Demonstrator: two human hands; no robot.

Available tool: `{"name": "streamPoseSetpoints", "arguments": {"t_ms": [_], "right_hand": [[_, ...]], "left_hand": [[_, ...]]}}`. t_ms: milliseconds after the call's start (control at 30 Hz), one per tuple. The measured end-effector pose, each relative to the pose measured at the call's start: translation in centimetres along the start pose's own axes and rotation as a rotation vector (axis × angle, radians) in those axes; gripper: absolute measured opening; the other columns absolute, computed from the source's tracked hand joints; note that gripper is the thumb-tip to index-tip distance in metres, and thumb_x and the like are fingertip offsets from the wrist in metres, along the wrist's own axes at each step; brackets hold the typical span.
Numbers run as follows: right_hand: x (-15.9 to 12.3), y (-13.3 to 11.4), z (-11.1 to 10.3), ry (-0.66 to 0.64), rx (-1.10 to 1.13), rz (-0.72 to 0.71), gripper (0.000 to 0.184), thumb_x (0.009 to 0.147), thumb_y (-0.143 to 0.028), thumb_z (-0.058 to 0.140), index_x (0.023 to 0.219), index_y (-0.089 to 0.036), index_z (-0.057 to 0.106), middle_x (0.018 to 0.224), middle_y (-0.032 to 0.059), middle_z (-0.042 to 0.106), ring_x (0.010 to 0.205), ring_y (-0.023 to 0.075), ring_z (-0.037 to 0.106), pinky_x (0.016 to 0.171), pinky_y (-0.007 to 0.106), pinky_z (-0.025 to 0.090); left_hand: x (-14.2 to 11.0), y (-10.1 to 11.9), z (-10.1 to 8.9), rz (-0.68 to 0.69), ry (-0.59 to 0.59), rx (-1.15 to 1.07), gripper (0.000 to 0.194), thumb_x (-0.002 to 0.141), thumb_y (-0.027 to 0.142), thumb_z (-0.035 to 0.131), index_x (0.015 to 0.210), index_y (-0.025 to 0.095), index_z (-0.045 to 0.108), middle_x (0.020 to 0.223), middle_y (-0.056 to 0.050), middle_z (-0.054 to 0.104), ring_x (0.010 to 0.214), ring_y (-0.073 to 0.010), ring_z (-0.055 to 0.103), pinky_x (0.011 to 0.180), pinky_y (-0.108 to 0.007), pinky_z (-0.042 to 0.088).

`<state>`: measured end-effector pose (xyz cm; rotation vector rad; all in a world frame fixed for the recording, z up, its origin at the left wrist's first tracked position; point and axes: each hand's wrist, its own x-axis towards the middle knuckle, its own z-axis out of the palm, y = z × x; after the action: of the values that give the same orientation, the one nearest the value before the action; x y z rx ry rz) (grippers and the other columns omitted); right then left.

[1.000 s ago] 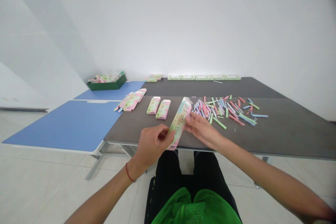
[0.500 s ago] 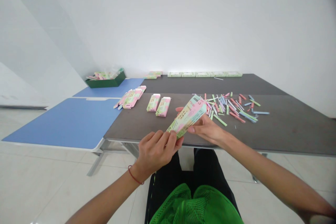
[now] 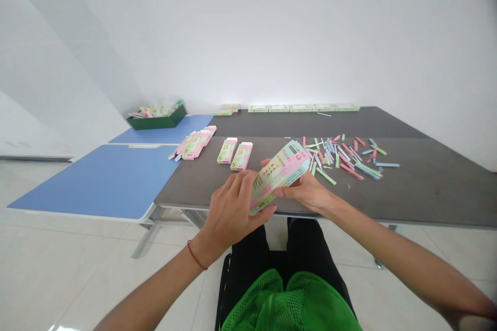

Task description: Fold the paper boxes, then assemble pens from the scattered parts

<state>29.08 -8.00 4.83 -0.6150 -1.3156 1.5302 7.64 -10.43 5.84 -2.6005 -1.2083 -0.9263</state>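
Both my hands grip one pastel pink, green and blue printed carton (image 3: 280,171), tilted above the front edge of the dark table. My left hand (image 3: 237,201) closes around its lower left end. My right hand (image 3: 305,190) holds it from the right, with the thumb on the near side and fingertips showing behind. Left of the carton, two similar small cartons (image 3: 241,156) lie side by side on the table. Just beyond my right hand spreads a loose heap of slim pink, green, blue and white sticks (image 3: 347,158).
Flattened cartons (image 3: 195,145) overlap at the dark table's left edge, beside a blue table (image 3: 89,181). On the blue surface stands a green tray (image 3: 151,123) of packaging. A row of cartons (image 3: 301,108) lines the wall, with a small stack (image 3: 227,109) to its left.
My left hand has shifted from the carton's bottom corner to wrap its left side, fingers moving up. The carton has turned slightly in my right hand.
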Motion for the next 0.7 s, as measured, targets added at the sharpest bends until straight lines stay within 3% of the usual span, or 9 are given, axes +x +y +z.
{"name": "streamPoseSetpoints", "arguments": {"t_ms": [100, 200, 300, 433, 567, 700], "right_hand": [[0.1, 0.3, 0.5, -0.006, -0.017, -0.018, 0.063, 0.067, -0.026, 0.093, 0.125, -0.024, 0.069, 0.114, 0.0057, 0.077, 0.105, 0.0275, 0.074, 0.097, 0.043, 0.059], [0.3, 0.7, 1.1, 0.069, -0.079, -0.074, 0.061, 0.065, -0.027, 0.094, 0.12, -0.024, 0.068, 0.111, 0.0048, 0.077, 0.105, 0.0266, 0.073, 0.097, 0.042, 0.059], [0.5, 1.0, 1.3, 0.151, -0.183, -0.1, 0.061, 0.064, -0.03, 0.095, 0.118, -0.025, 0.066, 0.108, 0.0036, 0.075, 0.104, 0.0254, 0.072, 0.095, 0.041, 0.058], [0.8, 0.8, 0.8, 0.154, -0.293, -0.042, 0.056, 0.073, -0.042, 0.09, 0.119, -0.024, 0.064, 0.111, 0.0061, 0.072, 0.106, 0.025, 0.068, 0.088, 0.038, 0.057], [0.8, 0.4, 0.1, 0.238, -0.28, -0.025, 0.051, 0.086, -0.055, 0.076, 0.123, -0.024, 0.06, 0.116, 0.0082, 0.067, 0.102, 0.0224, 0.066, 0.088, 0.039, 0.057], [0.2, 0.5, -0.1, 0.315, -0.424, -0.124, 0.039, 0.09, -0.048, 0.074, 0.119, -0.025, 0.061, 0.113, 0.0075, 0.065, 0.1, 0.0221, 0.066, 0.085, 0.037, 0.056]], "left_hand": [[0.3, -0.4, 0.5, -0.032, -0.111, -0.143, 0.07, 0.089, 0.052, 0.07, 0.142, 0.02, 0.038, 0.136, -0.017, 0.064, 0.119, -0.0327, 0.066, 0.094, -0.044, 0.056], [0.4, -0.8, 1.1, -0.041, -0.215, -0.238, 0.078, 0.093, 0.049, 0.066, 0.153, 0.019, 0.026, 0.14, -0.019, 0.062, 0.118, -0.0335, 0.069, 0.094, -0.045, 0.057], [0.5, -1.1, 1.3, -0.041, -0.256, -0.288, 0.062, 0.102, 0.043, 0.053, 0.153, 0.018, 0.029, 0.134, -0.018, 0.066, 0.11, -0.0312, 0.072, 0.09, -0.043, 0.057], [0.9, -1.5, 1.0, -0.063, -0.233, -0.442, 0.042, 0.107, 0.038, 0.044, 0.144, 0.018, 0.047, 0.12, -0.014, 0.072, 0.1, -0.026, 0.073, 0.085, -0.037, 0.056], [1.3, -2.2, 0.8, -0.308, -0.252, -0.795, 0.042, 0.106, 0.051, 0.043, 0.121, 0.016, 0.062, 0.089, -0.007, 0.075, 0.069, -0.0193, 0.071, 0.062, -0.028, 0.055], [1.8, -2.6, 0.9, -0.541, -0.219, -1.153, 0.056, 0.099, 0.065, 0.049, 0.116, 0.014, 0.065, 0.09, -0.01, 0.075, 0.069, -0.0214, 0.074, 0.054, -0.028, 0.057]]}}
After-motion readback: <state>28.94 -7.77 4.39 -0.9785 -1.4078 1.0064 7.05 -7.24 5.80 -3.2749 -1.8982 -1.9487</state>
